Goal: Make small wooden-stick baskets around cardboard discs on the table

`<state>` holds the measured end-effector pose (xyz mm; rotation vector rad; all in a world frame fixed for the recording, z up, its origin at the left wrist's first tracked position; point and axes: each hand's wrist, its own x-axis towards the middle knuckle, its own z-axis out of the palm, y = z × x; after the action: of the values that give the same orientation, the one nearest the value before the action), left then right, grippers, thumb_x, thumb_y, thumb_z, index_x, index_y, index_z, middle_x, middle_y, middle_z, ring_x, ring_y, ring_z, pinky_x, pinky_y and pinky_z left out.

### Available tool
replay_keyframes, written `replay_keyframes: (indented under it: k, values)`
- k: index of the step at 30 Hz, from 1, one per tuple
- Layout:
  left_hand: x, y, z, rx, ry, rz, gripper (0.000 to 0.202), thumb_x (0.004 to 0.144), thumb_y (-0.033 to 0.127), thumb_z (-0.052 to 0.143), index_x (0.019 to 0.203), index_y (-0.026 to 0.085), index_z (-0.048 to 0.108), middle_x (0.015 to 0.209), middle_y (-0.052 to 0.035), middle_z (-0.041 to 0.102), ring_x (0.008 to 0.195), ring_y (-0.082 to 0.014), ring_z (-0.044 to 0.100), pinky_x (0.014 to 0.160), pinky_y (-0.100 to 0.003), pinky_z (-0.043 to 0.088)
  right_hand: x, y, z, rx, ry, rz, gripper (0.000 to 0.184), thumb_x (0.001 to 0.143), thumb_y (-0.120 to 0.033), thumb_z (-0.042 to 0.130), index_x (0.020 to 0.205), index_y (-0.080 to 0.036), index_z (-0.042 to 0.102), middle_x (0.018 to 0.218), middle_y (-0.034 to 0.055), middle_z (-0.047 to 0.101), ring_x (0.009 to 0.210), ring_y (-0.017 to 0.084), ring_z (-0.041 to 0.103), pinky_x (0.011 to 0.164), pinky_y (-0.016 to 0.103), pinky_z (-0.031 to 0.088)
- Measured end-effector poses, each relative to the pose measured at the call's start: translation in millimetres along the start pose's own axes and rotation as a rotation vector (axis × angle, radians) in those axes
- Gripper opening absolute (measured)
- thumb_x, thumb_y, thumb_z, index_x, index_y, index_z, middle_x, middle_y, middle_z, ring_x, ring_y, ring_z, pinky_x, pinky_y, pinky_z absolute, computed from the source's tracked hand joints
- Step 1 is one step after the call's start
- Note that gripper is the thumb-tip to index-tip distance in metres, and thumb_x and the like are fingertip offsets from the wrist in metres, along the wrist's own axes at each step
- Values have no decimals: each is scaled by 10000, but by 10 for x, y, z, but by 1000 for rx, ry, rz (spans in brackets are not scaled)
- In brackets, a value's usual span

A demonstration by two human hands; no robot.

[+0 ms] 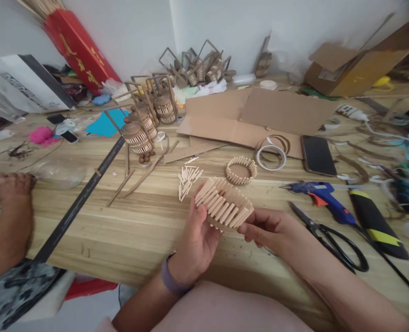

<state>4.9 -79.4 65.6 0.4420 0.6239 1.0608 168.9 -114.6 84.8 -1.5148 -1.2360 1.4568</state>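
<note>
Now the left hand [201,242] grips a slatted basket [222,207]; red box [76,46], sticks [41,4].

Soft light; blurred, stretched edges

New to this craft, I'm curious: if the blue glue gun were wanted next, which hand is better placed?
Probably the right hand: it is at the right end of the held stick ring, nearer the glue gun on that side. The left hand grips the ring's left side, farther away.
</note>
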Motion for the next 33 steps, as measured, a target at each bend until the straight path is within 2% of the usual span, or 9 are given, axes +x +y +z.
replay_keyframes:
  k: [3, 6, 8, 12, 16, 23, 27, 29, 33]
  values:
    - [23, 48, -21, -2, 17, 53, 719, 699, 504, 819, 1325, 273, 552, 1100, -45, 708, 1086, -258, 642, 863, -325, 536, -77, -39, 8, 211, -31, 83, 395, 782, -567, 705, 824, -177, 748, 761, 31, 675, 633, 118, 579, 577, 246, 490]
    - [39, 76, -64, 7, 12, 132, 773, 653, 507, 849, 1337, 310, 544, 1212, -49, 682, 1158, -273, 618, 906, -342, 535, -162, -80, -11, 467, -96, 196, 368, 773, -514, 751, 941, -188, 775, 929, 72, 733, 739, 146, 669, 666, 272, 558]
    - [34, 71, -99, 27, -18, 175, 798, 646, 515, 851, 1353, 330, 531, 1291, -53, 649, 1199, -286, 601, 951, -368, 523, -191, -91, -31, 579, -136, 257, 323, 771, -455, 776, 938, -179, 781, 944, 89, 751, 741, 147, 692, 664, 264, 569]
    - [11, 37, -154, 42, -52, 202, 811, 656, 530, 837, 1376, 329, 522, 1286, -62, 654, 1212, -302, 600, 987, -394, 510, -186, -93, -51, 651, -166, 290, 297, 775, -415, 786, 904, -147, 778, 909, 109, 765, 721, 152, 712, 620, 240, 572]
    - [4, 29, -165, 43, -68, 214, 803, 664, 528, 832, 1380, 339, 522, 1260, -59, 667, 1192, -302, 615, 996, -404, 508, -175, -106, -34, 641, -151, 290, 294, 777, -404, 786, 914, -145, 773, 909, 106, 766, 710, 152, 721, 587, 221, 567]
    - [-2, 27, -144, 110, -93, 319, 767, 671, 508, 837, 1364, 355, 545, 1277, -51, 659, 1173, -282, 628, 1021, -389, 493, -207, -158, -6, 547, -97, 328, 314, 801, -436, 741, 956, -164, 736, 889, 78, 759, 613, 138, 714, 548, 221, 552]
    - [-4, 48, -136, 95, -45, 323, 797, 631, 547, 849, 1350, 371, 556, 1303, -44, 648, 1179, -285, 625, 1002, -392, 512, -178, -122, -23, 445, -34, 344, 322, 853, -421, 663, 1049, -166, 667, 862, 71, 750, 591, 149, 714, 544, 246, 556]
    - [-2, 68, -130, 78, -10, 303, 811, 613, 594, 838, 1342, 374, 563, 1325, -44, 638, 1217, -300, 602, 995, -400, 519, -140, -75, -35, 331, 46, 285, 355, 850, -420, 652, 1108, -181, 609, 849, 58, 742, 610, 169, 723, 568, 274, 569]
    - [-14, 71, -111, 78, -1, 246, 851, 597, 618, 833, 1360, 371, 548, 1342, -45, 634, 1259, -311, 574, 998, -410, 521, -33, 2, 4, 14, 161, -13, 444, 832, -413, 643, 1211, -218, 521, 786, 16, 732, 702, 193, 728, 663, 306, 568]
